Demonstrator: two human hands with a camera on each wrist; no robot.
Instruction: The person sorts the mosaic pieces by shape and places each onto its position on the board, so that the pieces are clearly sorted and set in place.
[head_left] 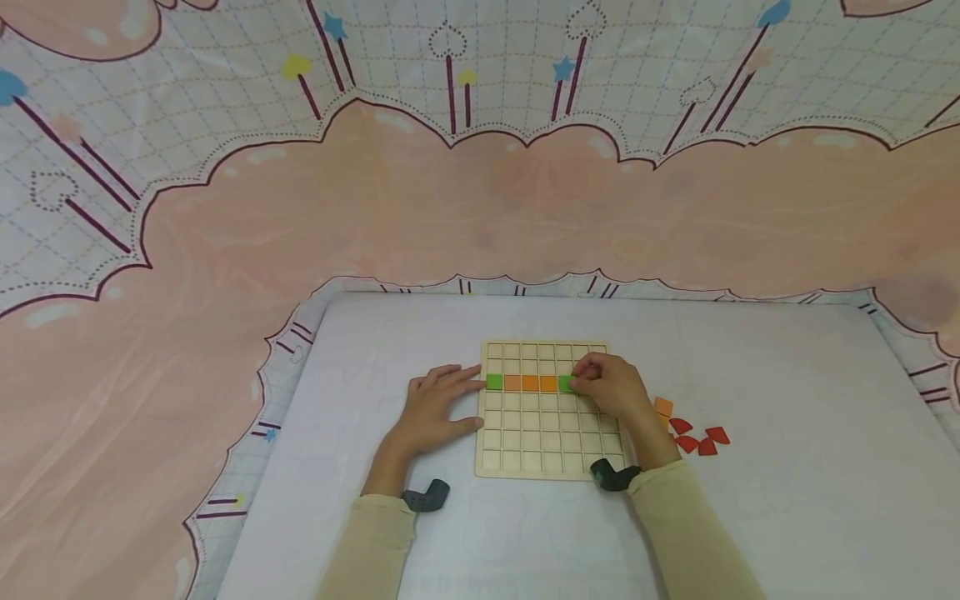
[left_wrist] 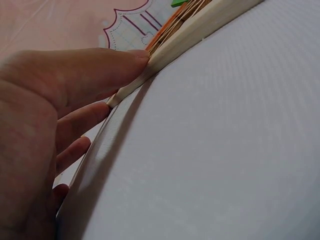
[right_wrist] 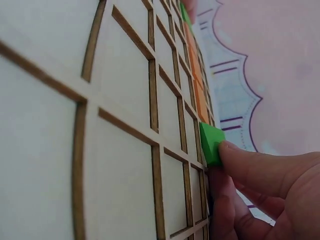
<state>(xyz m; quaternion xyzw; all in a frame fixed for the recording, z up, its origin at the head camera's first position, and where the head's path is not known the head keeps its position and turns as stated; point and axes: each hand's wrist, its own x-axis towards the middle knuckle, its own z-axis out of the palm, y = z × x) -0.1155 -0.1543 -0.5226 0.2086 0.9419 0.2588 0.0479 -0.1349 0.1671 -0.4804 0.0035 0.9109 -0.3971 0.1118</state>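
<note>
A wooden grid board [head_left: 517,462] lies on the white table. One of its upper rows holds a green tile [head_left: 494,382] at the left end, then three orange tiles [head_left: 530,383]. Beside them, a second green tile [right_wrist: 212,143] sits raised and slightly tilted at its square, pinched between my right hand's [head_left: 611,385] thumb and fingers. My left hand [head_left: 433,408] spreads its fingers along the board's left edge. In the left wrist view its thumb [left_wrist: 107,67] and a fingertip touch the wooden rim [left_wrist: 185,45].
To the right of the board lie an orange tile [head_left: 663,406] and several red quarter-round pieces [head_left: 717,435], partly behind my right wrist. Dark wrist-worn devices [head_left: 427,497] show at both cuffs. A patterned pink cloth [head_left: 420,208] covers the area beyond the table.
</note>
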